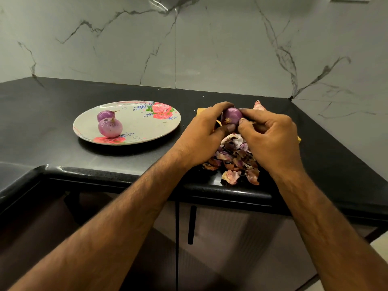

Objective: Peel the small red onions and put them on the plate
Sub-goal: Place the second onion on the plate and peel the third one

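A small red onion (pixel 232 116) is held between both hands just above the table (pixel 63 97), to the right of the plate (pixel 147 131). It is gripped by the left hand (pixel 201 131), whose fingers (pixel 220 106) are curled over its top with the thumb beneath. It is pinched from the opposite side by the right hand (pixel 270 139).

The exposed surface is smooth and purple; a scrap of dry skin is noted near its lower edge. The step in hand is judged to be the peeling of a third onion, close to its end.

Two peeled onions (pixel 110 128) are recorded on the left part of the plate, touching each other. A pile of skins (pixel 235 156) is heaped on the table below the hands. A yellow edge is seen beside the pile; what it belongs to cannot be told.

For the next move, the last scraps are probably to be picked off, and the onion is then to be carried left and set on a bare part of the plate. No unpeeled onions are seen; any behind the hands would be hidden.
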